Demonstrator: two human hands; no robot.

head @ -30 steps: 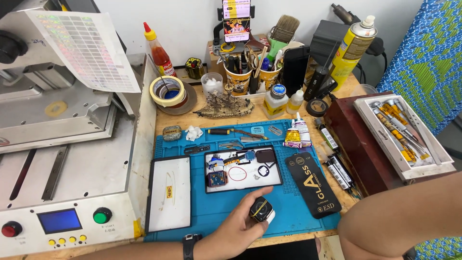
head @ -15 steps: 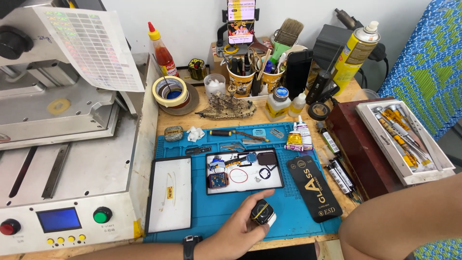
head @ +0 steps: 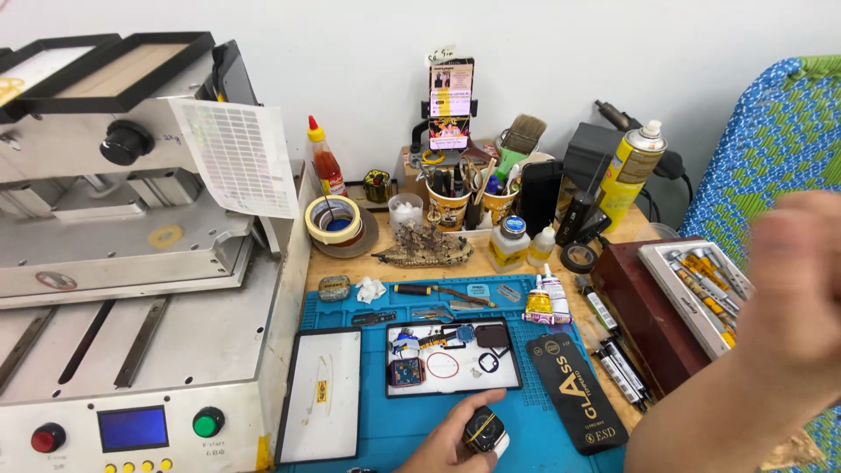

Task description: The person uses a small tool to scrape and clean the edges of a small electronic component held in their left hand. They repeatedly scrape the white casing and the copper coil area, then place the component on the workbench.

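My left hand (head: 442,442) rests at the near edge of the blue work mat (head: 561,420), its fingers closed around a small black watch body (head: 484,431) with a yellowish ring on it. Just beyond it lies a black tray (head: 517,385) that holds small watch parts and rings. My right hand (head: 793,293) is raised at the right, over a dark red box (head: 648,315). Motion blur hides its fingers, and nothing is visibly in it. The right forearm crosses the lower right corner.
A metal press machine (head: 131,289) with buttons and a small screen fills the left. On the mat lie a white tray (head: 320,407), a black flat package (head: 574,398) and glue tubes (head: 547,302). Behind stand a tape roll (head: 333,219), a red bottle (head: 322,162), tool cups (head: 451,206), a phone on a stand (head: 450,103) and a yellow spray can (head: 632,171).
My right hand has risen from the lower right into view and is blurred. The view has tilted upward. My left hand stays put with the black watch body.
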